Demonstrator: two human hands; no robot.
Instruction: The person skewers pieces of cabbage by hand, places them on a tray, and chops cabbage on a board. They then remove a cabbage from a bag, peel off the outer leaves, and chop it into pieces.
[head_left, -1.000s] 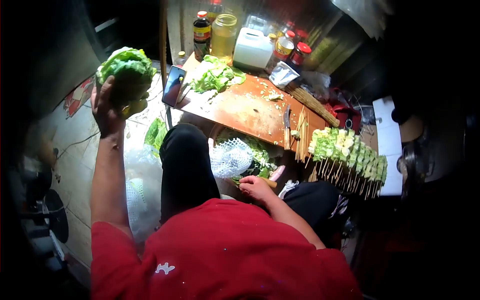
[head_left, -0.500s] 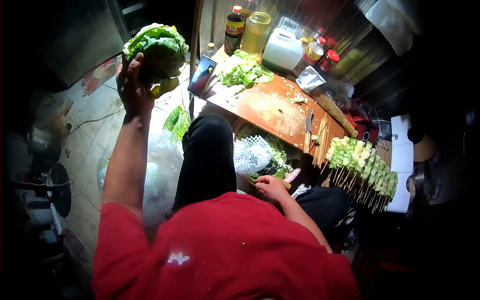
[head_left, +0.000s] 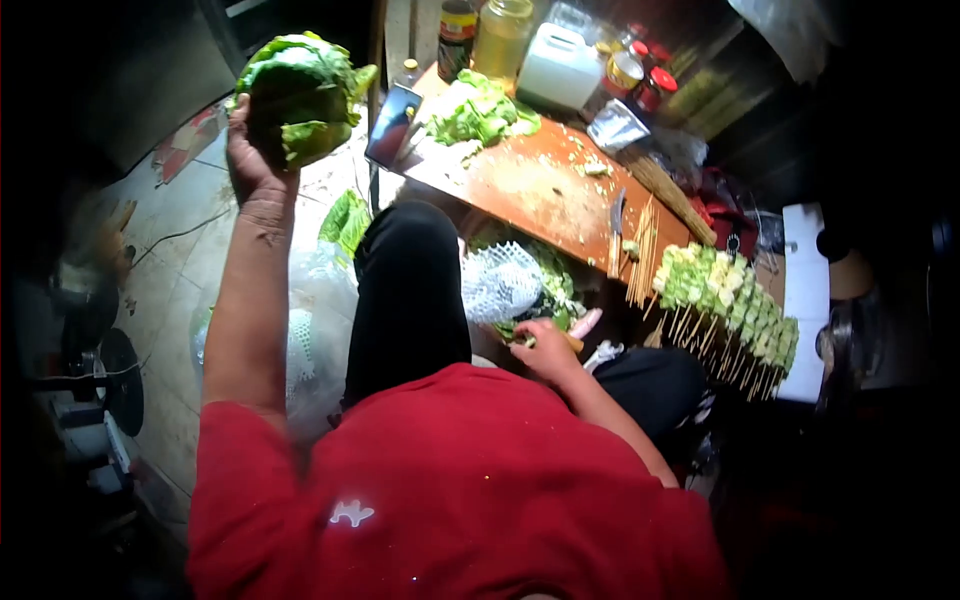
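Observation:
A leafy green lettuce head (head_left: 305,95) is up at the upper left, held in my left hand (head_left: 258,160), whose thumb presses on its side. Low between my knees, my right hand (head_left: 546,348) has its fingers bent around a light brown handle (head_left: 574,342); the rest of that tool is hidden. Beside this hand lie leaves (head_left: 555,290) and white foam netting (head_left: 500,283). On the wooden board (head_left: 530,195) rest loose lettuce leaves (head_left: 477,112), a knife (head_left: 615,235) and bare sticks (head_left: 645,250). Skewered greens (head_left: 725,295) are stacked at the board's right end.
A phone (head_left: 393,125) leans at the board's left corner. Behind are a jar of yellow liquid (head_left: 503,42), a white jug (head_left: 560,68) and red-lidded jars (head_left: 656,90). A clear plastic bag (head_left: 325,310) and a loose leaf (head_left: 345,222) are left of my knee.
My left hand has turned the lettuce head, so more of its darker side and lower leaves show. The view has shifted slightly, and my right hand stays low in about the same place.

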